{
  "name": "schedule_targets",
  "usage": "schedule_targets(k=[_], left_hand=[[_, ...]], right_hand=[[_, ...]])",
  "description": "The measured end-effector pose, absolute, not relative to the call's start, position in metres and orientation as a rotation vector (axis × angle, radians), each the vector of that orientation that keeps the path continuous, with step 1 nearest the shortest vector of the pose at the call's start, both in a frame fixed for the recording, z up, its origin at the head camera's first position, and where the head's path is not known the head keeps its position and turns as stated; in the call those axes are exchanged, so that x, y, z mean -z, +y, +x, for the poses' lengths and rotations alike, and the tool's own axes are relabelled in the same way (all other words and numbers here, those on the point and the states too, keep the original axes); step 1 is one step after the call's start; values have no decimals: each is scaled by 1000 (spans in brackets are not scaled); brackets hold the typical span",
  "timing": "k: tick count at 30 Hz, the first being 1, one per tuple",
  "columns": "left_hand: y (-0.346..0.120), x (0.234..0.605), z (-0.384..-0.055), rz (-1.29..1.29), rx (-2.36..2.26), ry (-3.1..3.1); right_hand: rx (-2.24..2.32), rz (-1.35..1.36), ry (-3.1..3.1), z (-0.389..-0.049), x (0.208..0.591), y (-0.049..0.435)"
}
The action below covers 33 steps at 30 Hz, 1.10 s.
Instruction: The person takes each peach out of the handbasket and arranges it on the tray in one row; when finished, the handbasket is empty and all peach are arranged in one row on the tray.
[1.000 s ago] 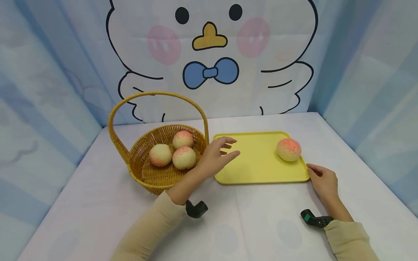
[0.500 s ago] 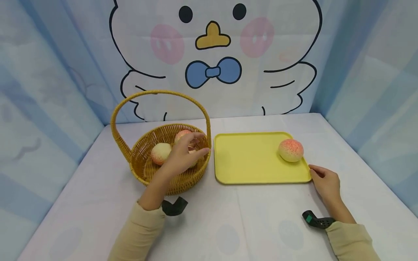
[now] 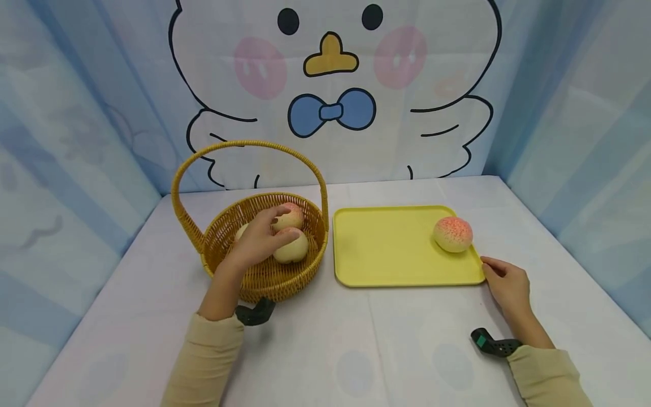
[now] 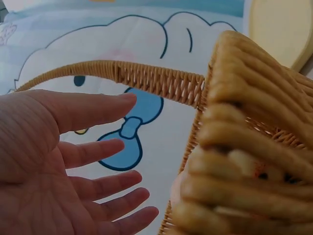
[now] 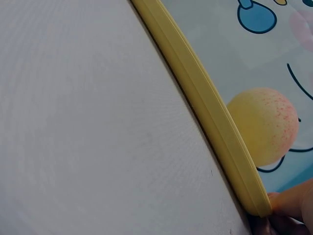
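Observation:
My left hand (image 3: 256,240) hovers over a wicker basket (image 3: 285,288), fingers loosely spread with nothing between them. Three peaches sit in the basket: a front peach (image 3: 292,249), a back peach (image 3: 293,216), and a left peach (image 3: 241,231) mostly hidden behind the hand. In the left wrist view the palm and fingers (image 4: 105,183) are bare beside the basket's woven rim (image 4: 230,142). To the right lies a yellow tray (image 3: 383,249) carrying one peach (image 3: 453,234) near its right end. My right hand (image 3: 508,285) pinches the tray's near right corner between thumb and fingers.
The basket's tall handle (image 3: 249,143) arches above the peaches. Behind the table (image 3: 356,339) hangs a curtain (image 3: 351,152) with a cartoon figure, and more curtain closes off both sides. A dark wrist device (image 3: 256,312) is worn on the left wrist.
My left hand has moved left from beside the tray, across the basket's right rim, to above the peaches. My right hand stays at the tray's corner.

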<state>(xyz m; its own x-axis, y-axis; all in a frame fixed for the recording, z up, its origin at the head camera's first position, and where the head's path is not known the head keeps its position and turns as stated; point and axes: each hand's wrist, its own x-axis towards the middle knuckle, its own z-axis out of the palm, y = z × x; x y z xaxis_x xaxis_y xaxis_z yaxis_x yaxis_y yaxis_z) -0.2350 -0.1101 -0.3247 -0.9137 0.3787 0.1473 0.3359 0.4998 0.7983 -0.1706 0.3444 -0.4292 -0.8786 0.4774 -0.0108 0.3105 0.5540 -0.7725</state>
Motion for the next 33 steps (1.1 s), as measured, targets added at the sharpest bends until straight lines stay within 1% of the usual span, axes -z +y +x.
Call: schedule_targets(k=[6, 21, 33], left_hand=[[-108, 334, -244, 600, -1332, 2678], [-106, 344, -248, 474, -1098, 2766], [-106, 347, -249, 494, -1057, 2797]], right_hand=[[-1197, -652, -2590, -168, 428, 347], [-1176, -656, -2597, -173, 431, 345], [-1190, -667, -2599, -173, 431, 344]])
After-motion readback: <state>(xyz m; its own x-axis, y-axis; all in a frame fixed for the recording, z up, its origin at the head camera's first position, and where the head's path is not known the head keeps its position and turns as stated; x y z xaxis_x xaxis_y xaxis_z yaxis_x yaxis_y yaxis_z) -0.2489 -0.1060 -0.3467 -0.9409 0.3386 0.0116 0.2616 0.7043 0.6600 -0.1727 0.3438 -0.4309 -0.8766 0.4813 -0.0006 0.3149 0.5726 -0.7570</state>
